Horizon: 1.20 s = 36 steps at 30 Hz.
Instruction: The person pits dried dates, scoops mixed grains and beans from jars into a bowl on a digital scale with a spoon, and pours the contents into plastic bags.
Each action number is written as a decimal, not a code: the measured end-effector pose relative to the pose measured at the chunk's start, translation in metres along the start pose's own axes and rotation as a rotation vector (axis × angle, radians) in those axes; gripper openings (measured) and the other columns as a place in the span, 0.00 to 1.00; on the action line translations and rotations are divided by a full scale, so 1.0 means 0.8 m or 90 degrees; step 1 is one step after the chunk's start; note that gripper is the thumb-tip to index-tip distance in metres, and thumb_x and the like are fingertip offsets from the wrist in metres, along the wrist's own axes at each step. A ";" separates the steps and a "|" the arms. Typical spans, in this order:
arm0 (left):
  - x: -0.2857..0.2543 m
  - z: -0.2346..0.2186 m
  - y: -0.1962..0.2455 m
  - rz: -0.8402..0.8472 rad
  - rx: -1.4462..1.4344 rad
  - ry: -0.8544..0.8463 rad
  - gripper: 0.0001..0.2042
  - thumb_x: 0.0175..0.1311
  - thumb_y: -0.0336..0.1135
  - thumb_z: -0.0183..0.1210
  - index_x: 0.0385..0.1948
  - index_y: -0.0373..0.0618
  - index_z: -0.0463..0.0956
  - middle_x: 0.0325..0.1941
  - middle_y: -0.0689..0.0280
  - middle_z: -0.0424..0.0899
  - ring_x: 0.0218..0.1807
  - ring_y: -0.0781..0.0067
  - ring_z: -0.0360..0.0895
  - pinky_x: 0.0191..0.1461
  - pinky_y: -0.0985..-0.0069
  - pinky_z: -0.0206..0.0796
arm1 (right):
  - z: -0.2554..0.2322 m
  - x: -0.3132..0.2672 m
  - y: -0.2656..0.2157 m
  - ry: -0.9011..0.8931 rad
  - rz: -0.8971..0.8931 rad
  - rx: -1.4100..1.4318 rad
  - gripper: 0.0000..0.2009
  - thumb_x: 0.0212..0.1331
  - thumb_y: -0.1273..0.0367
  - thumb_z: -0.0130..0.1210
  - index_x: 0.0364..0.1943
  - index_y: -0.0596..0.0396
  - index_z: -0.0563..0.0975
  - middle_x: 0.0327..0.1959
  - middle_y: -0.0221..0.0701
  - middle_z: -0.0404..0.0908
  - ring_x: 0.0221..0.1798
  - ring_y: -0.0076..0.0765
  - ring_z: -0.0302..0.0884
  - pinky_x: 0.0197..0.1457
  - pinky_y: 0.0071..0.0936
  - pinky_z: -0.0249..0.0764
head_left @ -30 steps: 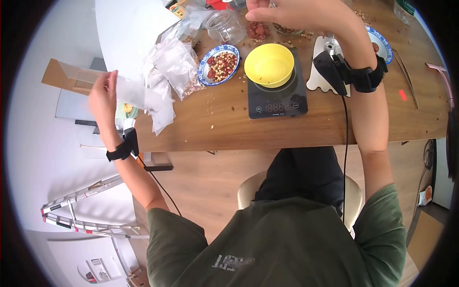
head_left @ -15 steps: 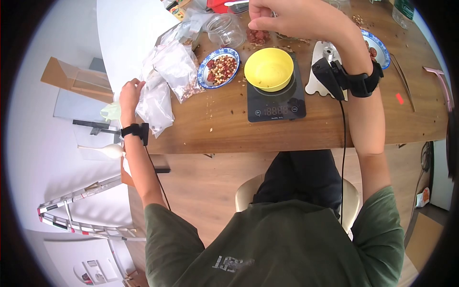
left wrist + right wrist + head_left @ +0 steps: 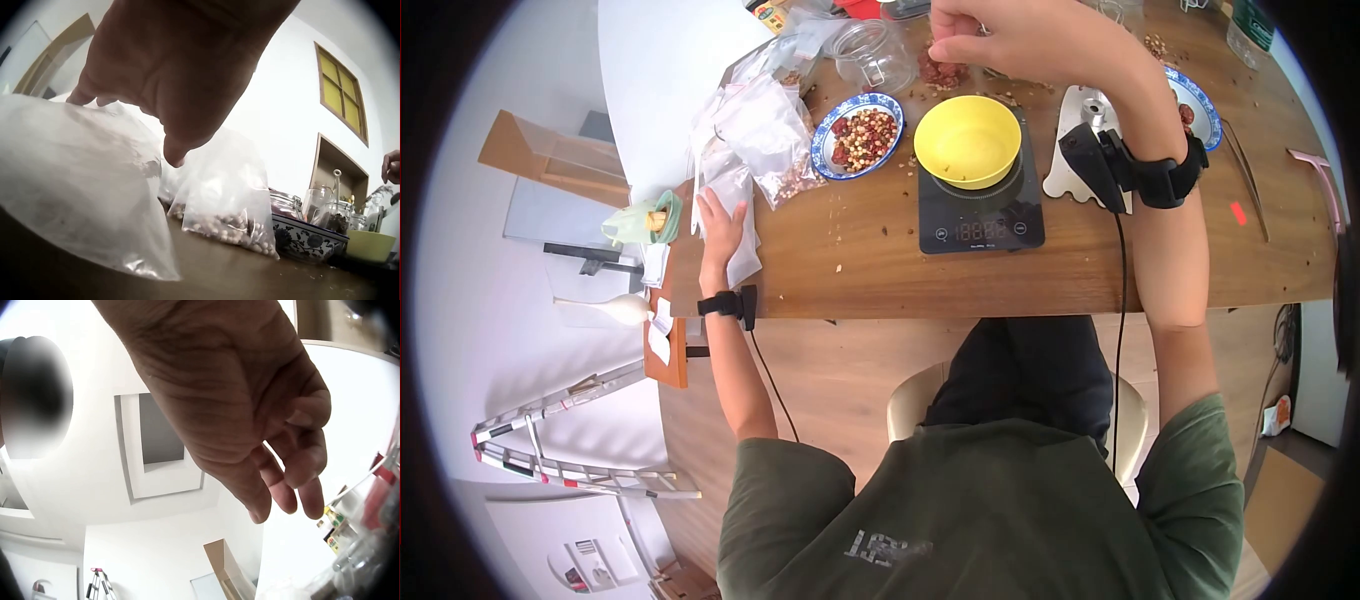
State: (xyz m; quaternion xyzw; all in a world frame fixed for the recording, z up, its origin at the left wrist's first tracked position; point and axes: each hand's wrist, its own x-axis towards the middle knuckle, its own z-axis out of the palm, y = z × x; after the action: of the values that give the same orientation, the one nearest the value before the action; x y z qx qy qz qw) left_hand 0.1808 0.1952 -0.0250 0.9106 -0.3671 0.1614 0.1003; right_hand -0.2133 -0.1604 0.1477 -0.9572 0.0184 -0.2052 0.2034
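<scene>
My left hand (image 3: 722, 238), fingers spread, rests on a clear plastic bag (image 3: 745, 255) near the table's left edge. In the left wrist view the same bag (image 3: 81, 181) bulges beneath the fingers. Just beyond it, another clear bag (image 3: 772, 135) has mixed beans and nuts in its lower end. My right hand (image 3: 1000, 38) hangs in the air over the back of the table, near a pile of dried red fruit (image 3: 940, 72). The right wrist view shows its fingers (image 3: 306, 464) loosely bent with nothing between them.
A yellow bowl (image 3: 967, 140) stands on a black electronic scale or hotplate (image 3: 980, 235). To its left is a blue-rimmed plate (image 3: 818, 150) of beans and dried fruit, with a glass jar (image 3: 870, 55) behind. Right of it lie a pale board (image 3: 1065, 165) and metal tongs (image 3: 1248, 180).
My left hand has come down from the far left and moved right, over the plastic bag, its fingers now spread. My right hand stays nearly in place.
</scene>
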 end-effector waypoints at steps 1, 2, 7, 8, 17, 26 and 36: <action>0.000 0.006 0.002 -0.034 -0.056 -0.047 0.42 0.60 0.52 0.53 0.64 0.30 0.39 0.67 0.32 0.33 0.71 0.40 0.35 0.71 0.61 0.35 | 0.000 0.002 -0.001 -0.005 -0.002 -0.009 0.11 0.54 0.65 0.54 0.25 0.60 0.75 0.24 0.39 0.79 0.30 0.43 0.77 0.35 0.34 0.71; 0.000 0.012 0.004 -0.069 -0.112 -0.093 0.43 0.61 0.54 0.51 0.64 0.30 0.38 0.68 0.33 0.31 0.71 0.41 0.33 0.71 0.63 0.34 | 0.000 0.003 -0.002 -0.009 -0.004 -0.019 0.11 0.54 0.64 0.54 0.25 0.59 0.75 0.24 0.40 0.79 0.30 0.43 0.77 0.35 0.34 0.71; 0.006 0.002 0.040 -0.197 -0.216 -0.242 0.41 0.63 0.55 0.47 0.66 0.34 0.37 0.70 0.42 0.29 0.73 0.52 0.24 0.72 0.66 0.29 | 0.005 0.004 0.005 -0.005 0.002 -0.031 0.11 0.54 0.63 0.54 0.25 0.59 0.75 0.25 0.40 0.78 0.31 0.45 0.76 0.36 0.35 0.70; 0.009 0.002 0.038 -0.195 -0.217 -0.240 0.41 0.63 0.55 0.47 0.66 0.34 0.37 0.70 0.42 0.29 0.73 0.52 0.24 0.72 0.66 0.29 | 0.006 0.005 0.008 -0.003 0.001 -0.035 0.11 0.53 0.63 0.54 0.25 0.59 0.75 0.24 0.40 0.78 0.31 0.45 0.76 0.36 0.36 0.70; 0.042 -0.063 0.107 0.120 -0.064 0.127 0.27 0.59 0.31 0.54 0.59 0.30 0.55 0.64 0.38 0.53 0.67 0.43 0.50 0.68 0.64 0.46 | -0.004 0.001 -0.003 -0.037 0.024 -0.021 0.12 0.54 0.62 0.53 0.24 0.59 0.74 0.23 0.41 0.78 0.31 0.47 0.75 0.35 0.37 0.69; 0.088 -0.086 0.177 0.164 -0.092 0.087 0.17 0.56 0.30 0.57 0.49 0.42 0.70 0.46 0.54 0.75 0.31 0.60 0.76 0.41 0.68 0.68 | 0.033 0.004 0.031 0.086 -0.084 0.019 0.09 0.54 0.66 0.56 0.26 0.58 0.75 0.21 0.37 0.74 0.25 0.37 0.70 0.30 0.31 0.66; 0.089 -0.107 0.162 0.144 -0.074 0.022 0.10 0.56 0.35 0.58 0.31 0.37 0.74 0.30 0.53 0.78 0.31 0.54 0.76 0.38 0.66 0.67 | 0.039 0.007 0.031 0.039 -0.015 0.029 0.11 0.55 0.65 0.56 0.25 0.58 0.74 0.19 0.35 0.74 0.23 0.34 0.70 0.27 0.29 0.65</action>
State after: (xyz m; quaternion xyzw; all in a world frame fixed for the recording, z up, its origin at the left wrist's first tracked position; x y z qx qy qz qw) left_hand 0.1194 0.0833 0.0890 0.8529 -0.4747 0.1660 0.1401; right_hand -0.1947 -0.1717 0.1139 -0.9457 0.0084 -0.2374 0.2218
